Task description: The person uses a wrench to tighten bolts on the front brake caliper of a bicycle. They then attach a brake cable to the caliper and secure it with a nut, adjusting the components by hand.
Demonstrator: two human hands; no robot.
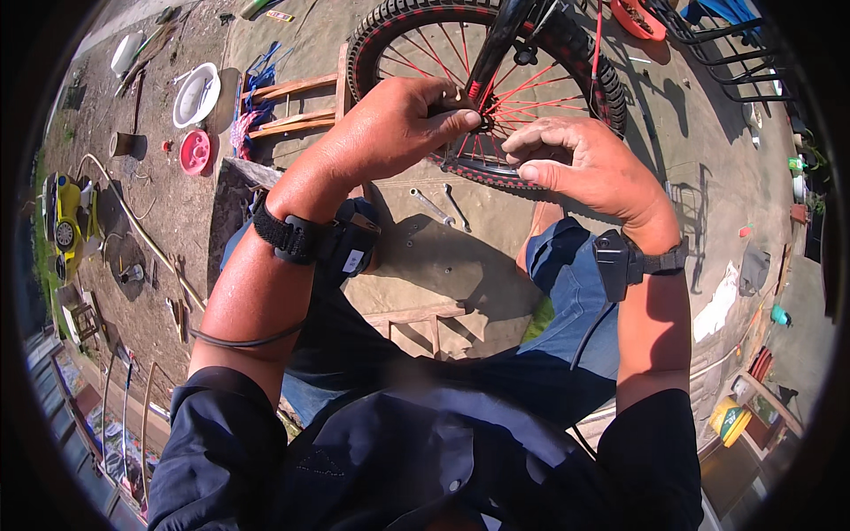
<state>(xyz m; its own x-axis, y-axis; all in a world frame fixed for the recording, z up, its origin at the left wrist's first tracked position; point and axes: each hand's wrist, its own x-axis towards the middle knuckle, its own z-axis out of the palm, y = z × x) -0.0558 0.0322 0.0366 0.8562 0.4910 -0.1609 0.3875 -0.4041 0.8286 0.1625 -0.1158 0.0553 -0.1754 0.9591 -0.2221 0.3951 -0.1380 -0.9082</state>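
In front of me is a bicycle wheel (416, 55) with red spokes and a black knobby tyre, set in a black fork (498, 53). My left hand (416, 115) is at the wheel hub (483, 122), its fingers curled and the thumb pointing at the axle end. Whatever lies between those fingertips is too small to make out. My right hand (584, 164) hovers over the wheel's near right side, fingers bent and thumb apart, with nothing visible in it. On the ground between my knees lie a combination wrench (432, 207) and a darker wrench (457, 205).
Small metal pieces (410, 235) are scattered near the wrenches. Left are a wooden frame (297, 122), a white basin (197, 95), a pink bowl (195, 152) and a yellow toy car (66, 226). Right are a black metal rack (730, 66) and a yellow bucket (730, 419).
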